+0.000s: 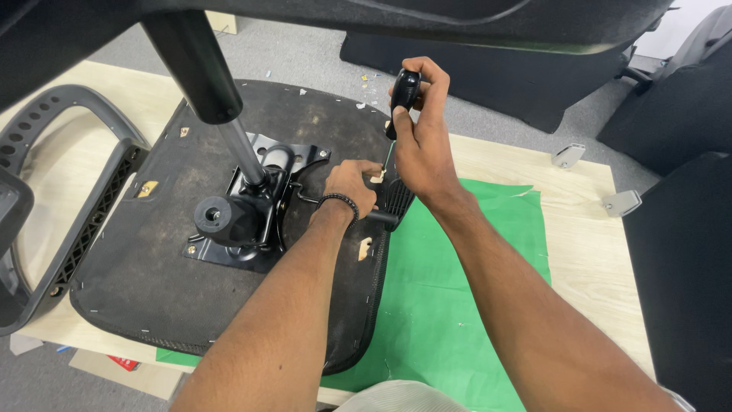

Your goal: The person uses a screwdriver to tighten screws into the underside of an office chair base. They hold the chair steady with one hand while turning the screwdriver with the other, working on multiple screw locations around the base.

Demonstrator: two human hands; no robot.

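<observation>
An upturned black chair seat [175, 259] lies on a wooden table, its metal mechanism plate [252, 206] and gas cylinder [229, 114] pointing up. My right hand [419, 145] grips a black-handled screwdriver [402, 99], held upright with its tip down at the seat's right edge. My left hand [349, 187], with a black bead bracelet on the wrist, rests on the seat at the screwdriver's tip, fingers pinched around a small pale bracket [377, 177]. A black lever [381, 217] sticks out under that hand.
A green sheet [450, 297] covers the table's right part [587, 252]. A grey armrest [53, 191] curves at the left. Two small metal brackets [568, 156] [623, 203] lie near the table's far right edge. Black chair parts [686, 99] stand on the grey floor beyond.
</observation>
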